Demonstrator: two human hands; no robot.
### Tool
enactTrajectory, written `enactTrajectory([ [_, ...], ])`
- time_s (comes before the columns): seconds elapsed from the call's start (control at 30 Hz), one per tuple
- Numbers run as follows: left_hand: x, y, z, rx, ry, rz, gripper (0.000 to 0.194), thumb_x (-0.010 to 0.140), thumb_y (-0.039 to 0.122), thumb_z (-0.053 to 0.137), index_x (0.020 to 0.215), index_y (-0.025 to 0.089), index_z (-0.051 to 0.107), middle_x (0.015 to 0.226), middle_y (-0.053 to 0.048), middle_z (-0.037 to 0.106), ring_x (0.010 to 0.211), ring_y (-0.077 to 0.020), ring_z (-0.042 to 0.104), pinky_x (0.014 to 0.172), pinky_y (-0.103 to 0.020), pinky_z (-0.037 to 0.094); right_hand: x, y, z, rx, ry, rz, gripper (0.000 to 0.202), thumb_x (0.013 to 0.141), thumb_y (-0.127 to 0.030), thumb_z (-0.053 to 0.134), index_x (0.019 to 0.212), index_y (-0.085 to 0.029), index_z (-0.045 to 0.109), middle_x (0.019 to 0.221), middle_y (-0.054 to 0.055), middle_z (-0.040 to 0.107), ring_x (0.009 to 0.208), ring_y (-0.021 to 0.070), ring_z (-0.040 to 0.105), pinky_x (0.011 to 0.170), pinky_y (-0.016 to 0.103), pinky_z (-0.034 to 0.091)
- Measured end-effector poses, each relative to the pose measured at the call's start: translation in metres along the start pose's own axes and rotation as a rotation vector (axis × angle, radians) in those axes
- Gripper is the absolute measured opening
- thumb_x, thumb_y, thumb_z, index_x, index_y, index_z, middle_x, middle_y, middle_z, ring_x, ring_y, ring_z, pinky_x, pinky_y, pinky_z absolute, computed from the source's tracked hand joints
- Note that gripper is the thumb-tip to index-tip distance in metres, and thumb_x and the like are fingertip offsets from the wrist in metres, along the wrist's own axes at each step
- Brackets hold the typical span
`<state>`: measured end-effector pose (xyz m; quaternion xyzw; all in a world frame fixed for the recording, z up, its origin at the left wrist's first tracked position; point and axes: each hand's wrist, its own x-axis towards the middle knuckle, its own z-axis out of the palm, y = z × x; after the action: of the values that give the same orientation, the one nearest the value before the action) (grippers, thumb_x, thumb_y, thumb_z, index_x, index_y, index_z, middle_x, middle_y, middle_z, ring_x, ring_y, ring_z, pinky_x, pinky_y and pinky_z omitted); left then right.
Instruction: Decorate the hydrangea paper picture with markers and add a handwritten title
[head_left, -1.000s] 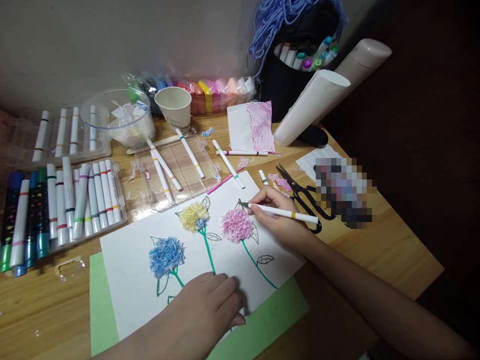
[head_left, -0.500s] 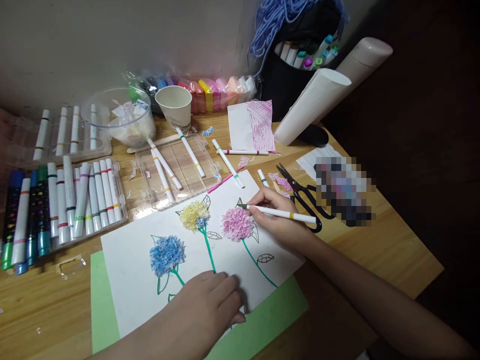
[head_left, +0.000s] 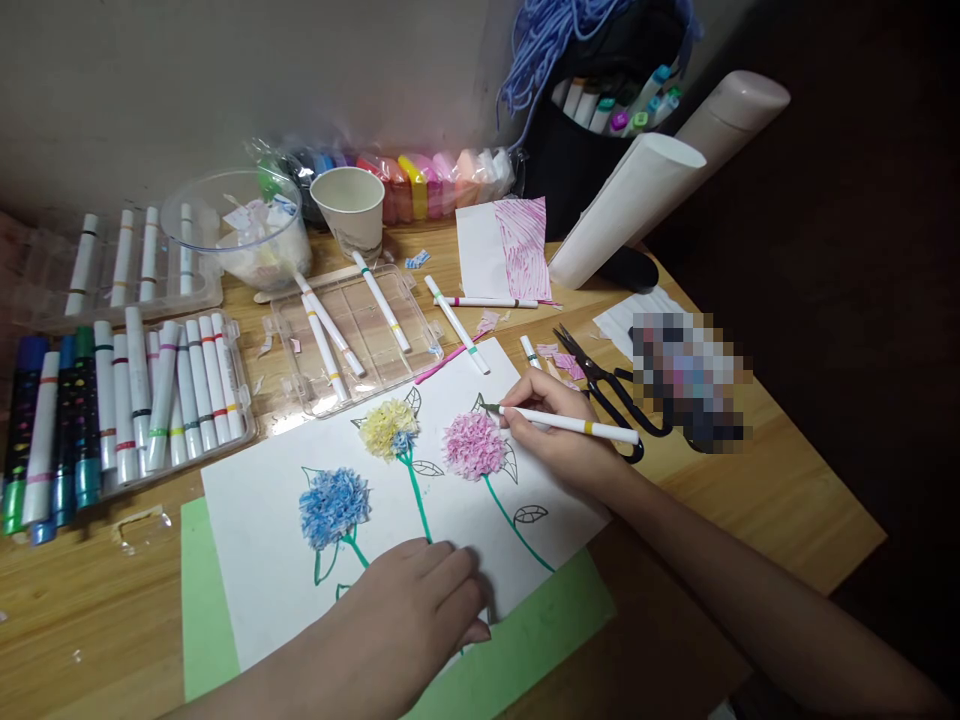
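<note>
Guide the white marker (head_left: 577, 423), pinched near its tip in the fingers of the right hand (head_left: 562, 452), lightly along the small leaf (head_left: 479, 403) just above the pink flower (head_left: 475, 446). Steady the white paper (head_left: 465, 520) with the curled left hand (head_left: 420, 600); cannot tell whether gripping.

Rests the left hand (head_left: 427, 610) back upward, with fingers bent and thumb tip showing on the near side. Pinches tightly with the right hand (head_left: 570, 455), ahead and rightward of the left, with bare forearm (head_left: 697, 550) slanting back rightward.
</note>
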<state>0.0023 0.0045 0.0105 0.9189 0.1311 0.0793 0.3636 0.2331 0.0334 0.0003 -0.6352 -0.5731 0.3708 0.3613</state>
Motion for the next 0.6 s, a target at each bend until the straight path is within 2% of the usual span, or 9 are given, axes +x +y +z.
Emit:
enactTrajectory([
  [0.17,0.0003,-0.0011,0.0011,0.004,-0.006,-0.002,0.012,0.095,0.021,0.039,0.090,0.019,0.049,0.083,-0.002,0.057,0.068,-0.0172,0.048,0.060,-0.029,0.037,-0.0005,-0.0003,-0.0003,-0.033,0.037,-0.006,0.008,0.078,-0.017,0.055,0.074,-0.021,0.050,0.069,-0.002,0.058,0.068,0.0151,0.056,0.059,0.025,0.040],
  [0.37,0.0007,-0.0006,0.0007,0.010,0.000,0.006,0.010,0.095,0.020,0.039,0.089,0.019,0.047,0.081,-0.002,0.056,0.068,-0.0177,0.047,0.059,-0.030,0.036,-0.0011,0.0023,0.0001,0.029,-0.027,-0.007,0.008,0.077,-0.017,0.056,0.076,-0.022,0.050,0.070,-0.002,0.059,0.065,0.0149,0.056,0.056,0.025,0.039],
  [0.6,0.0003,0.0006,0.0004,0.012,-0.011,0.009,0.010,0.095,0.020,0.039,0.090,0.018,0.048,0.083,-0.002,0.057,0.069,-0.0177,0.047,0.059,-0.030,0.037,-0.0008,-0.0007,-0.0028,-0.007,-0.006,-0.021,0.011,0.075,-0.013,0.056,0.071,-0.021,0.050,0.067,-0.003,0.054,0.063,0.0132,0.053,0.057,0.025,0.038],
])
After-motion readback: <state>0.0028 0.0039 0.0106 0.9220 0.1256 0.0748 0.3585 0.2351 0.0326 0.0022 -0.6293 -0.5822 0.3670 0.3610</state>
